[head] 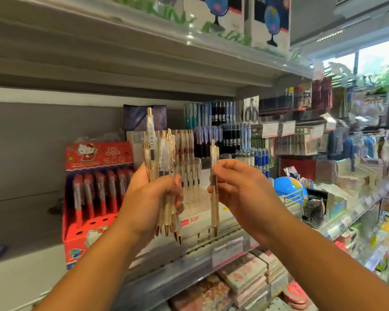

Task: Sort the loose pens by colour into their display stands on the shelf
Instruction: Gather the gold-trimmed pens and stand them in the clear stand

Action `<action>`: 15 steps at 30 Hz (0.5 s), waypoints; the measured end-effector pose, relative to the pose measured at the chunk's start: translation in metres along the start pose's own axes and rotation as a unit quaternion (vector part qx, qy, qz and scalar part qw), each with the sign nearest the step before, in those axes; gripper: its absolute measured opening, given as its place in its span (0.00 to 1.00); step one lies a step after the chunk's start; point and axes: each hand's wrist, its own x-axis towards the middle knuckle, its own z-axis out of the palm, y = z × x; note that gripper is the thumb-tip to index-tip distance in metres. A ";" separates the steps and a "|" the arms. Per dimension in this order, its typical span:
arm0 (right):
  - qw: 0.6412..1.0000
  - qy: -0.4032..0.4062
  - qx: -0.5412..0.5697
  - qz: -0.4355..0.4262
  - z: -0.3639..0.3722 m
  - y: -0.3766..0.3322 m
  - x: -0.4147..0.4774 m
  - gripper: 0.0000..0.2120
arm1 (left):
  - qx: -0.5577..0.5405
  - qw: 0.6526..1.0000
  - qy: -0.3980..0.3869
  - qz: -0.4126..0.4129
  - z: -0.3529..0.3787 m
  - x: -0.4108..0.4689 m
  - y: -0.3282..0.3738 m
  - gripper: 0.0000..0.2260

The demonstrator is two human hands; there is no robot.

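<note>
Pens: gold-tipped, clear-and-cream bundle of pens (164,176), upright.
Left hand (154,196): grips bundle.
Right hand (240,187): at 3 o'clock, pinches a single pen (214,176).

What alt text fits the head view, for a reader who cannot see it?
A person's left hand grips a bundle of cream-and-gold pens upright, while the right hand pinches a single matching pen beside it. Behind them on the shop shelf are a clear stand of similar pens and a red stand of red pens.
</note>
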 end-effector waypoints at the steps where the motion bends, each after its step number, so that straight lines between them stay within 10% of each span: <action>1: 1.000 -0.002 -0.005 -0.004 -0.006 0.005 0.012 0.07 | 0.000 1.000 0.009 0.006 -0.001 0.012 -0.004 0.14; 15: 0.966 -0.053 -0.183 -0.173 -0.024 0.082 0.152 0.19 | 0.154 0.972 0.149 0.094 -0.007 0.056 -0.031 0.15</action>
